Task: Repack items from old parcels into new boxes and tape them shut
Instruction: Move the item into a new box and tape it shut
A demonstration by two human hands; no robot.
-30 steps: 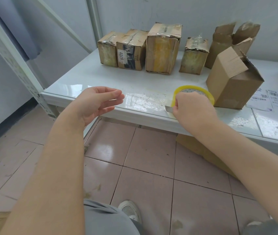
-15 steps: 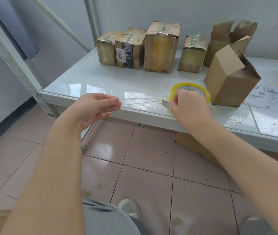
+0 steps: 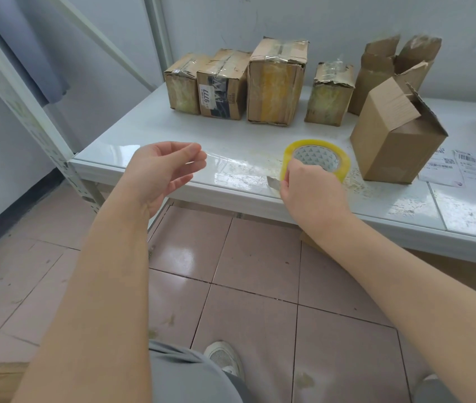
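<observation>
Hands (image 3: 167, 170) (image 3: 308, 189) apart, taut tape (image 3: 318, 142) between

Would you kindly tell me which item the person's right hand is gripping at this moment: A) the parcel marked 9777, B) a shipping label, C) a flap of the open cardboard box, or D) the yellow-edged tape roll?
D: the right hand is curled round the tape roll at the table's front edge, while the left hand pinches the clear tape strip stretched from it.
</observation>
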